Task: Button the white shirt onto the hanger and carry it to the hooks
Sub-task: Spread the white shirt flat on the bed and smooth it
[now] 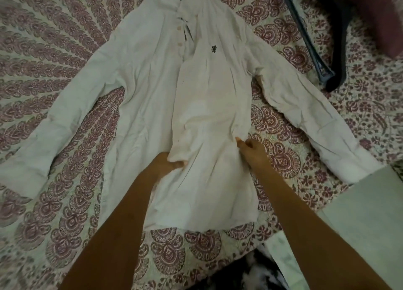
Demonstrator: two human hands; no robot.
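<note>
A white long-sleeved shirt (152, 89) lies spread on a patterned bedspread, collar far from me, sleeves out to both sides. Its front is open near the collar, with two buttons showing and a small dark logo on the chest. My left hand (168, 164) grips the lower corner of the right front panel at the hem. My right hand (250, 150) pinches the shirt's side edge a little farther right. A dark hanger (322, 56) lies on the bed at the upper right, apart from the shirt.
The bedspread (54, 213), maroon paisley on pale cloth, covers the whole bed. A maroon cushion or fabric (379, 17) sits in the top right corner. Pale floor (370, 224) shows at the lower right, past the bed's edge.
</note>
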